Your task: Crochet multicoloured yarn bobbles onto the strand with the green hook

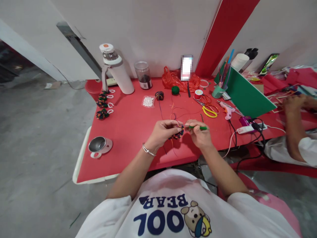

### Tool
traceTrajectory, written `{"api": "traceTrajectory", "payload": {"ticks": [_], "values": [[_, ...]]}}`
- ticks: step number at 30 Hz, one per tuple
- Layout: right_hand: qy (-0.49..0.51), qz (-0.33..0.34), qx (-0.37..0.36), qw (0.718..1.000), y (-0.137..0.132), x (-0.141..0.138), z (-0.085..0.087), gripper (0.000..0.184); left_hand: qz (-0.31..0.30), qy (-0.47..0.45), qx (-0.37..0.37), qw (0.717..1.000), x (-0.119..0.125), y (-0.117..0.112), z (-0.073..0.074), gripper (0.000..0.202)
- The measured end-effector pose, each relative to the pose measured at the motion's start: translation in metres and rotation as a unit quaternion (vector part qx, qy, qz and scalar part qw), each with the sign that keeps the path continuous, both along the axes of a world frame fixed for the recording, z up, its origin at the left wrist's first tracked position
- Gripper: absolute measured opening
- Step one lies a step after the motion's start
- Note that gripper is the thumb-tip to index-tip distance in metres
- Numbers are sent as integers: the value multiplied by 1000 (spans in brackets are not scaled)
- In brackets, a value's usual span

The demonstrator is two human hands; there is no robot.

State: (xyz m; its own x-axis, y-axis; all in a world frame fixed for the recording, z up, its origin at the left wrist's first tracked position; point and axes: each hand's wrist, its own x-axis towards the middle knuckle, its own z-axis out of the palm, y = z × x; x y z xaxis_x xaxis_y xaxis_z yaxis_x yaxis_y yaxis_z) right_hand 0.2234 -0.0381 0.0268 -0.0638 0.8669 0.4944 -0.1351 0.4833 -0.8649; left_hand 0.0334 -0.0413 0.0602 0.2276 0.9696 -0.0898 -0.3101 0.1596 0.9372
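Observation:
Between the fingers of my left hand (162, 133) is a small dark multicoloured crochet piece (177, 134), held above the front part of the red table. My right hand (200, 135) grips a green-handled crochet hook (203, 128), its tip end close to the crochet piece. Loose yarn runs from the piece across the table toward a dark multicoloured yarn ball (159, 96). Some strands hang below my left hand. Whether the hook's tip sits in a stitch is too small to tell.
Finished-looking dark crochet pieces with white bead loops (102, 114) lie at the left, near a steel mug (100, 147) and a white bottle (120, 72). Yellow-handled scissors (210, 112), a pink glue gun (228, 110) and a power strip (251, 128) lie right. A co-worker's arm (293, 129) is at far right.

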Motion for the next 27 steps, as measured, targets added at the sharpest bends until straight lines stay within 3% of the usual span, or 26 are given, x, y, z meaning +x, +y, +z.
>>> {"api": "traceTrajectory", "payload": {"ticks": [3,6,9,11,13,16,19,24,27], "values": [[-15,-99,41,994,-9,-18,-11,21,57,-4,10,998,13,-4,-2,41],[-97,-131,108,981,-15,-21,-6,15,85,20,18,996,20,-8,-3,55],[-176,-175,172,953,-20,-18,0,15,116,34,18,993,23,-11,-3,56],[-190,-213,194,939,-21,-18,-1,17,109,3,4,994,25,-11,-4,52],[-151,-216,170,950,-19,-19,-4,15,70,-39,-20,997,23,-9,-3,50],[-19,-131,49,990,-8,-17,-7,24,8,-45,-49,998,14,-4,-2,49],[53,18,-50,997,8,-2,-4,33,-19,-2,-46,999,3,-2,1,45],[-64,177,-39,981,27,33,17,26,-17,70,-23,997,-2,-6,7,32],[-150,216,-24,965,30,43,32,20,10,98,0,995,2,-7,9,24]]}}
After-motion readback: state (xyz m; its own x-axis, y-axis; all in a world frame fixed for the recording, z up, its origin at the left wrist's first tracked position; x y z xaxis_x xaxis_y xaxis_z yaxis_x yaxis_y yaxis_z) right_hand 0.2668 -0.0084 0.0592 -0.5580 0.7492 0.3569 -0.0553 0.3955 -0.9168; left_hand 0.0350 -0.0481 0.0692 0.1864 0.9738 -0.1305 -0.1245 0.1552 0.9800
